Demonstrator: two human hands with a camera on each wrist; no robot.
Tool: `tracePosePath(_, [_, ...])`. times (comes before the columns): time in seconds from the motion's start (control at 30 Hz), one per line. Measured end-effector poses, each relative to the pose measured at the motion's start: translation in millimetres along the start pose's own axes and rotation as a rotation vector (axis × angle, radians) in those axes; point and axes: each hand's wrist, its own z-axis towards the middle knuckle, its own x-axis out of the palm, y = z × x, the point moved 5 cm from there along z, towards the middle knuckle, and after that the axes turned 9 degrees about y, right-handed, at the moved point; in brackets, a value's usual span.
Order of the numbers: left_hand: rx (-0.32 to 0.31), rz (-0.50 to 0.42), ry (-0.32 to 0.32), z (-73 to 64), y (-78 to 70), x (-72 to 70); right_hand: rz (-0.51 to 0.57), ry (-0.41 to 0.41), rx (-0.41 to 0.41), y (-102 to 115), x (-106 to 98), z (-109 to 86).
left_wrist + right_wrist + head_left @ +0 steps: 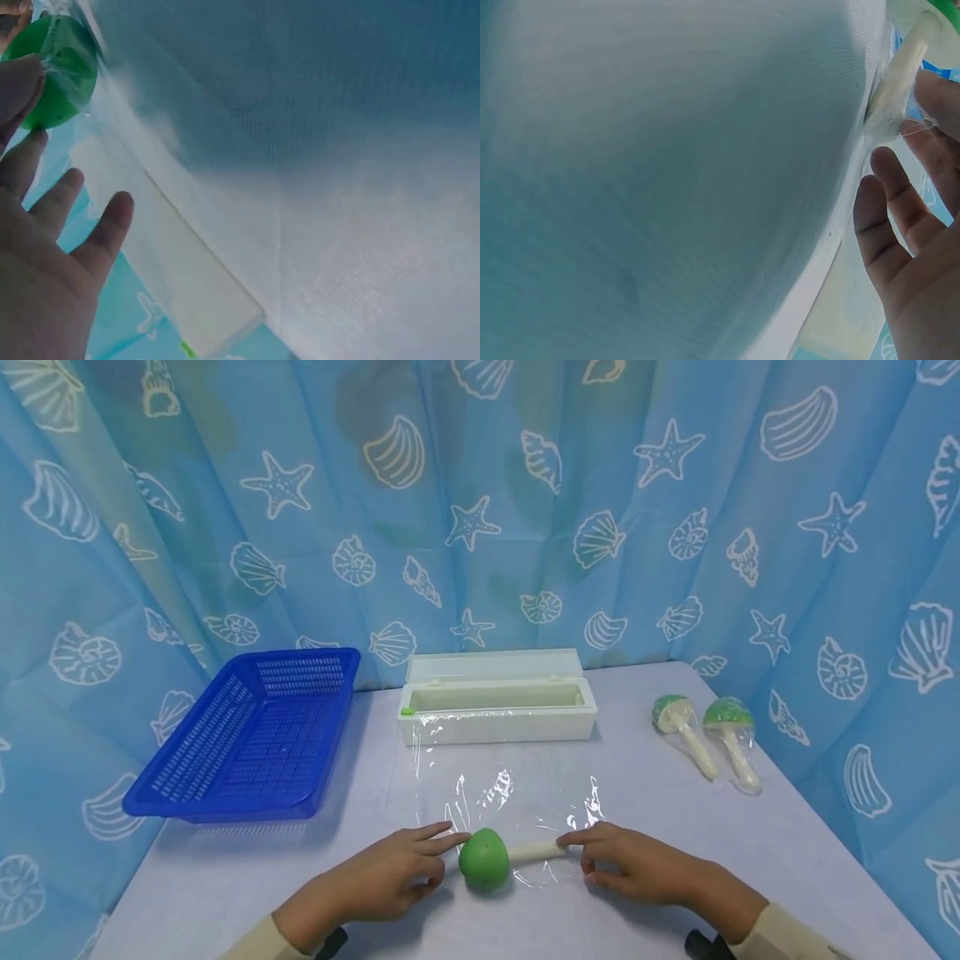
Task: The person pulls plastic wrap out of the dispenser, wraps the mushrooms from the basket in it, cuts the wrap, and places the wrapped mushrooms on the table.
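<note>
A pale table (675, 827) is set before a blue seashell curtain (525, 485). At far left a blue basket (247, 739) is seen, then a white wrap dispenser (498, 706), its film (517, 793) drawn toward the near edge. On the film a green mushroom toy (486, 858) lies sideways. Its cap is touched by the left hand (390, 877), forefinger straight, nothing clasped. Its stem end is pinched by the right hand (637, 864). At far right lie two wrapped mushrooms (708, 735).

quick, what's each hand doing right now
Left hand: open, straight fingertips touching the green cap of the toy mushroom.
Right hand: pinching the mushroom's white stem end through the cling film.
</note>
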Motion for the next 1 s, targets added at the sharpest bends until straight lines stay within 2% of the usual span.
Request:
tracePosePath(0.17, [0.014,-0.085,-0.032,3.1,3.3,-2.9,0.118,0.015,0.075,-3,-3,1.8])
tracePosePath(0.3, [-0.043,-0.253,-0.005,2.6,14.0,3.1,0.195,0.01,0.153,-8,-4,6.2])
tracePosePath(0.5, [-0.264,-0.579,0.083,-4.6,39.0,13.5,0.166,-0.049,0.157,-18,-5,12.5])
tracePosePath(0.57, [-0.33,-0.639,0.078,-4.1,46.7,11.9,0.156,-0.07,0.159,-21,-7,13.2])
tracePosePath(0.67, [-0.381,-0.682,0.058,-0.4,53.8,9.7,0.157,-0.091,0.165,-23,-9,15.8])
tracePosePath(0.73, [-0.396,-0.657,0.05,2.0,55.6,8.0,0.162,-0.099,0.164,-23,-10,18.3])
tracePosePath(0.8, [-0.384,-0.598,0.047,5.0,54.7,5.3,0.166,-0.091,0.17,-23,-11,20.5])
tracePosePath(0.9, [-0.305,-0.456,0.017,9.1,49.4,-2.5,0.177,-0.069,0.179,-20,-11,21.0])
tracePosePath(1.0, [-0.215,-0.369,-0.01,7.9,42.1,-10.7,0.169,-0.035,0.156,-14,-9,17.4])
